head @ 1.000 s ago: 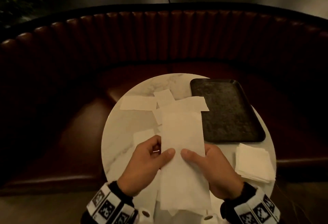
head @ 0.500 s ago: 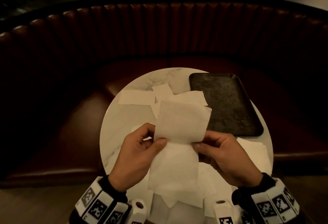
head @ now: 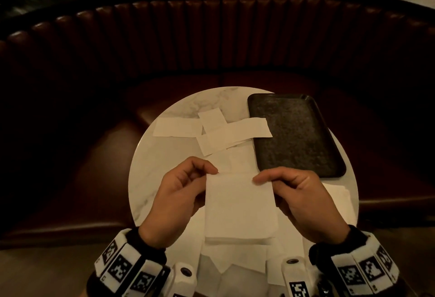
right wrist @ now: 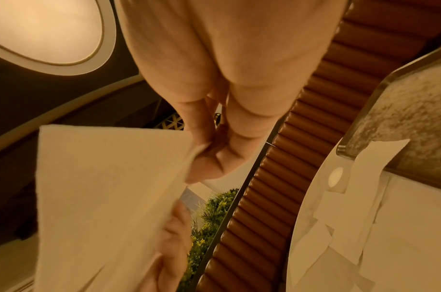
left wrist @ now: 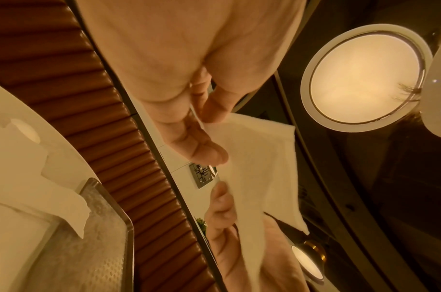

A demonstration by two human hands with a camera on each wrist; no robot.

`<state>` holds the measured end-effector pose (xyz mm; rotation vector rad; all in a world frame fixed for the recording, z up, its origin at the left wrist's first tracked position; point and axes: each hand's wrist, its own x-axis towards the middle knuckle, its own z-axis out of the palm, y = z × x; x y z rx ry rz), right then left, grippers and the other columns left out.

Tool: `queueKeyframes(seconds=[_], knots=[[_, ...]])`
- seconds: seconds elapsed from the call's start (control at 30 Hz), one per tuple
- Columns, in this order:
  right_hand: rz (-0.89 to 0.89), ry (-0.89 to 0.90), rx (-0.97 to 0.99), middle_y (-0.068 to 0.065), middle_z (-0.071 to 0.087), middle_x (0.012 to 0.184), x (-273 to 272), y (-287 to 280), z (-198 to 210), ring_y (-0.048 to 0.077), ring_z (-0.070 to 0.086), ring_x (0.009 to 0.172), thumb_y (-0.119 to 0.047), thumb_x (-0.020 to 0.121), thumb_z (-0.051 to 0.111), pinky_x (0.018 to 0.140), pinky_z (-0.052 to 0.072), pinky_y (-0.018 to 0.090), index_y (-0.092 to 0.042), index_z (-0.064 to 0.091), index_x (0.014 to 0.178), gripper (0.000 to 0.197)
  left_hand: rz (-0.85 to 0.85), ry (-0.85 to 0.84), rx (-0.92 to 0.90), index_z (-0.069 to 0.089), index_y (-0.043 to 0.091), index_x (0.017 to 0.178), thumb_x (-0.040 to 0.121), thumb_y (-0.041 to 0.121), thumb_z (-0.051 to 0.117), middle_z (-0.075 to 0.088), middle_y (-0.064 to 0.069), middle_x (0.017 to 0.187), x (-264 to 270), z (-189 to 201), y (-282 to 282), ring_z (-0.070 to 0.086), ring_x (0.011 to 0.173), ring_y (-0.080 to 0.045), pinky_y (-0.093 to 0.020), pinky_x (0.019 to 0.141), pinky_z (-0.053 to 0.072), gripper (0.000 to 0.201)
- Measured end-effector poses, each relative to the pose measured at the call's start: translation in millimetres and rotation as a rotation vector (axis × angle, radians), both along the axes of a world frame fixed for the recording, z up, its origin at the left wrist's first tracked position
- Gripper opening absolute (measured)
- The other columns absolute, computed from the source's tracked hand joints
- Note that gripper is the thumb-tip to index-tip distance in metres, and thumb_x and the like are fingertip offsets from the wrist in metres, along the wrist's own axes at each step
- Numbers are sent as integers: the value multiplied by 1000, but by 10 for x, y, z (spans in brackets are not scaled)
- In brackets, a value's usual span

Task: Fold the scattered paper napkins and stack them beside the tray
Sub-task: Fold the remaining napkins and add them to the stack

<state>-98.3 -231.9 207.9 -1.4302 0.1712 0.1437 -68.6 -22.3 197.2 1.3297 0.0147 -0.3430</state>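
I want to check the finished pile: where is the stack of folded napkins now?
In the head view the stack of folded napkins lies on the round table at its right edge, just in front of the dark tray, partly hidden behind the right hand.

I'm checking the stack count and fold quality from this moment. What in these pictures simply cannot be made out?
- Folded stack, head view: the right hand covers most of it; no count possible.
- Held napkin: its underside and layer count are hidden in the head view, and its lower part is blurred in the left wrist view.
- Loose napkins at the near table edge: overlapped by the held one, cut off by the wrist cameras.
- Left hand: fingertips behind the napkin unseen.
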Motion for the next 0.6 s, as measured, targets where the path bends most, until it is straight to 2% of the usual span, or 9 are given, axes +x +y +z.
queueKeyframes(seconds=[0.07, 0.13, 0.2, 0.27, 0.33, 0.4, 0.5, 0.57, 0.6], knots=[[-10, -20, -8, -6, 64, 50, -3, -12, -7, 0, 55, 41, 16, 91, 41, 41, 38, 6, 8, 69, 90, 29, -2, 96, -98, 62, 3, 94, 98, 1, 42, 59, -19, 84, 4, 20, -8, 58, 68, -24, -28, 58, 53, 20], [-9, -43, -36, -5, 66, 53, -9, -43, -20, -2, 56, 43, 19, 90, 41, 42, 39, 5, 7, 70, 85, 33, -28, 191, -198, 62, 7, 98, 95, 22, 46, 63, -18, 86, 19, 29, -9, 61, 70, -28, -37, 65, 49, 22], [1, -73, -70, -1, 71, 66, -5, -63, -38, -2, 58, 48, 23, 87, 39, 44, 40, 5, 6, 71, 77, 38, -59, 235, -155, 63, 8, 100, 93, 47, 51, 65, -17, 89, 29, 35, -43, 61, 74, -30, -39, 70, 47, 41], [16, -99, -95, 2, 72, 75, -2, -69, -49, -3, 58, 51, 26, 85, 39, 46, 40, 5, 6, 71, 72, 39, -81, 198, -7, 65, 7, 95, 88, 55, 49, 65, -12, 90, 33, 35, -106, 61, 78, -27, -40, 70, 49, 51], [26, -114, -116, 4, 70, 79, 3, -61, -44, -4, 58, 51, 27, 85, 39, 46, 39, 5, 8, 69, 71, 38, -123, 118, 87, 65, 1, 92, 86, 50, 50, 63, -9, 87, 30, 47, -174, 60, 76, -22, -34, 68, 48, 51], [31, -114, -104, 8, 69, 83, -2, -60, -37, -5, 58, 50, 26, 86, 38, 46, 39, 5, 8, 68, 71, 38, -147, 56, 120, 64, 0, 89, 88, 37, 60, 64, -6, 82, 25, 47, -210, 62, 70, -18, -26, 62, 49, 38], [34, -86, -70, 8, 69, 82, -10, -65, -53, -4, 57, 48, 25, 87, 37, 44, 39, 5, 7, 66, 70, 38, -132, -62, 240, 68, 5, 85, 87, 19, 69, 69, -4, 80, 43, 6, -211, 64, 70, -15, -28, 65, 53, 14], [29, -49, -43, 6, 68, 76, -6, -79, -89, 0, 57, 50, 20, 89, 38, 46, 40, 8, 6, 66, 70, 37, -122, -95, 268, 69, 7, 84, 87, 16, 71, 69, -4, 80, 48, -8, -208, 64, 70, -15, -31, 68, 54, 9], [26, -36, -14, 8, 68, 77, 4, -74, -98, 5, 60, 58, 16, 89, 41, 51, 43, 12, 2, 69, 73, 35, -121, -99, 270, 69, 7, 84, 87, 15, 71, 69, -5, 81, 51, -9, -206, 64, 71, -16, -34, 69, 55, 8]])
